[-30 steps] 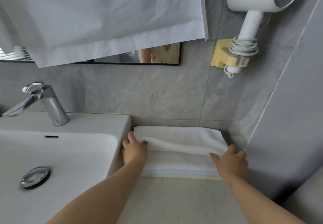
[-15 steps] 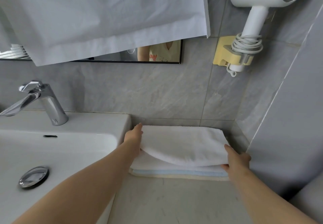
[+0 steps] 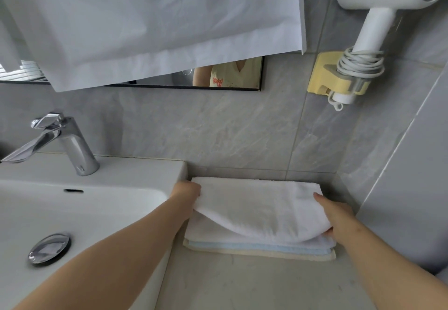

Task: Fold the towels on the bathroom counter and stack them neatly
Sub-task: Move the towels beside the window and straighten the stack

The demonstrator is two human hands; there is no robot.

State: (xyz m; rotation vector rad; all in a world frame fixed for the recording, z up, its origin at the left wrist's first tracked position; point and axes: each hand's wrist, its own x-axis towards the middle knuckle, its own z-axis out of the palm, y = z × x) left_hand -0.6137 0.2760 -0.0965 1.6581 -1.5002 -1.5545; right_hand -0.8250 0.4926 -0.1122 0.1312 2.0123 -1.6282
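From the head view, we see the white towel [image 3: 259, 208] lying on top of a low stack at the back of the table [image 3: 254, 283], in the corner between the sink [image 3: 84, 212] and the side wall. Under it sit another white layer, a pale blue towel [image 3: 254, 247] and a cream towel [image 3: 254, 254], edges roughly lined up.

The left hand [image 3: 186, 192] grips the towel's left end, its fingers wrapped into the cloth and mostly hidden. The right hand [image 3: 337, 217] pinches the near right corner, fingers on top and thumb tucked beneath. Between them the near edge sags in a soft curve.

We judge the towel light, limp and thick, not slippery and in no way fragile. It will droop wherever it is unsupported, so holding both ends, as now, suits it best.

As for containers, the sink basin shows only its chrome drain stopper [image 3: 49, 248]. The yellow wall holder [image 3: 324, 74] carries the hair dryer [image 3: 378, 19], its cord coiled round the handle.
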